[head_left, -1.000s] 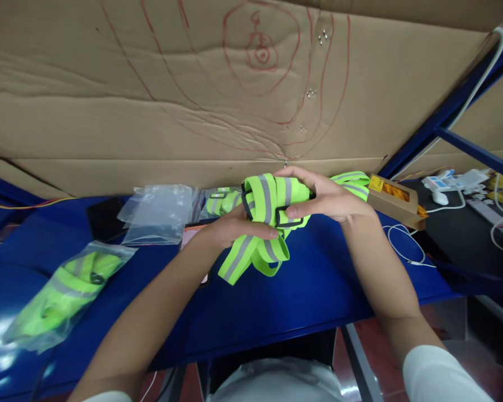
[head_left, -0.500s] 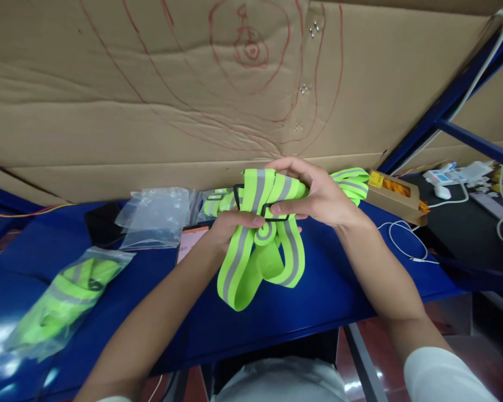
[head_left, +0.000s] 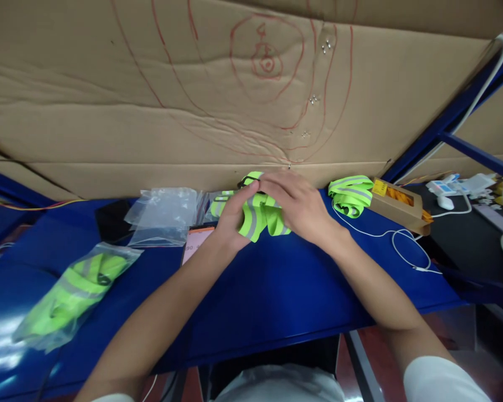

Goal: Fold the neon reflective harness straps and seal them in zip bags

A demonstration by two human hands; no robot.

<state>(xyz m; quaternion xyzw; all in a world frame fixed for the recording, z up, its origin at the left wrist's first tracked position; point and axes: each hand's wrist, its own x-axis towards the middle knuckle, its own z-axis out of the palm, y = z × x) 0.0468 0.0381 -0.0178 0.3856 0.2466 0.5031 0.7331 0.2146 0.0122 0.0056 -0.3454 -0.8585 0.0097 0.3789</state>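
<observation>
Between my two hands is a bundled yellow-green reflective strap (head_left: 254,219) with a grey stripe and a dark buckle at its top. My left hand (head_left: 233,219) closes round its left side, thumb up near the buckle. Over its top and right side curls my right hand (head_left: 297,204), hiding part of the bundle. Short folds of the strap hang below my fingers. Another folded reflective strap (head_left: 350,195) lies on the table to the right. At the left, a clear bag (head_left: 73,296) holds one more strap.
Clear plastic bags (head_left: 163,215) lie at the back left beside a dark flat object (head_left: 112,219). A phone (head_left: 195,240) sits by my left wrist. At the right are an open cardboard box (head_left: 402,206) and a white cable (head_left: 411,251). Cardboard (head_left: 193,128) stands behind the blue table (head_left: 268,296).
The long hanging loops of the strap have been gathered up into a smaller bundle. My right hand has moved from the buckle to wrap over the top. The view has shifted slightly.
</observation>
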